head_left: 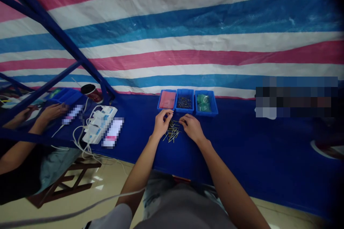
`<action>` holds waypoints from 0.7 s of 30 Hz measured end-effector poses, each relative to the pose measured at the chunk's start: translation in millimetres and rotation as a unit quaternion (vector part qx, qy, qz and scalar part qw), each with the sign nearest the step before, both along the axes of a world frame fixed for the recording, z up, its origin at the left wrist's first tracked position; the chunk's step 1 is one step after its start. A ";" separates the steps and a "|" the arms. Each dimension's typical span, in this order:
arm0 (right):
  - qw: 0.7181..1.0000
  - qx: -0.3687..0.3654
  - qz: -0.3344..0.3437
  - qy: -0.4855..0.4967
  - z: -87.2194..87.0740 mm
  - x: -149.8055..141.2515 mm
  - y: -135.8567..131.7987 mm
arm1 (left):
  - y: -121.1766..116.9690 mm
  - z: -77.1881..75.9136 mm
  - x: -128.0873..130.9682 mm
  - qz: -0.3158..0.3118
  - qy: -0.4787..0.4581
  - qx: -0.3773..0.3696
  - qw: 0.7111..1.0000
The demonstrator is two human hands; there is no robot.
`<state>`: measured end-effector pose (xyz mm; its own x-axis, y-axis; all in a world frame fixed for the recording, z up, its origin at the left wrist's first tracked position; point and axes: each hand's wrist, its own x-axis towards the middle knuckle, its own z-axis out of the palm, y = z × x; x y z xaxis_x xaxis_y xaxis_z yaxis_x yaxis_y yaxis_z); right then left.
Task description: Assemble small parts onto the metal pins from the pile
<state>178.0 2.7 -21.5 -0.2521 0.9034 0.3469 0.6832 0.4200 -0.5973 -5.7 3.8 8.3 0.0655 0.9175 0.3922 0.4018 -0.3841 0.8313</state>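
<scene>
Head view, and from where I stand the middle blue bin (184,110) is the easiest thing to steer by. It sits on the blue-covered table (242,161), part filled with dark, slender pieces. Just in front of it, toward the person, a loose heap of thin metal pieces (172,134) lies straight on the cover, pointing every which way; screws or nails, too small for me to say.

Both bare hands are at that heap. The left hand (161,121) is in front and to the left of the middle bin, by the heap's left edge, fingers curled and tips drawn in near the thumb. The right hand (192,127) is in front and slightly to the right of the bin, its bent fingertips at the heap's right side. The two hands are apart, with the heap between them. Whether either one pinches a piece, I cannot tell.

Close on the middle bin's left stands a bin with pinkish-red contents (166,108); close on its right, one with green contents (206,113). Farther left of it lie a white power strip (100,124) with cables and a blurred-out phone (113,133), and well beyond those, a co-worker's hand (51,112). Behind it hangs a striped sheet (188,57).
</scene>
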 end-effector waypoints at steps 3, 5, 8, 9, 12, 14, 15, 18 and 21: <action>0.999 0.008 -0.018 -0.027 0.0 -2.1 -0.9 | -0.9 0.7 0.6 -0.014 0.021 -0.005 1.000; 0.999 0.015 -0.028 -0.032 -0.7 -2.6 -1.4 | -1.7 0.8 1.2 -0.026 0.039 0.003 0.999; 0.999 0.020 -0.030 -0.003 -0.2 -1.2 -2.6 | -3.1 1.5 3.0 -0.046 0.086 0.032 0.995; 0.999 0.019 -0.025 0.012 0.8 -0.3 -3.1 | -3.4 1.6 3.6 -0.055 0.101 0.043 0.992; 0.998 0.012 -0.006 0.059 5.9 2.2 -5.3 | -2.4 0.3 4.6 -0.068 0.112 0.052 0.990; 0.996 0.010 0.002 0.091 9.6 3.1 -7.1 | -0.5 -2.1 4.3 -0.072 0.104 0.047 0.991; 0.994 0.009 0.005 0.104 11.2 3.1 -8.1 | 0.5 -3.6 4.0 -0.074 0.102 0.044 0.991; 0.991 0.007 0.011 0.136 15.1 2.2 -11.2 | 2.4 -7.7 3.5 -0.079 0.102 0.037 0.991; 0.986 0.000 0.012 0.164 18.3 0.3 -14.4 | 2.1 -10.0 4.2 -0.094 0.121 0.030 0.988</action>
<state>178.3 -11.7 -3.1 -0.1480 0.8986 0.4131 0.4435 0.4336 -0.7844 -1.6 6.0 -1.7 0.3315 0.8554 0.3981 0.5030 -0.5172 0.6925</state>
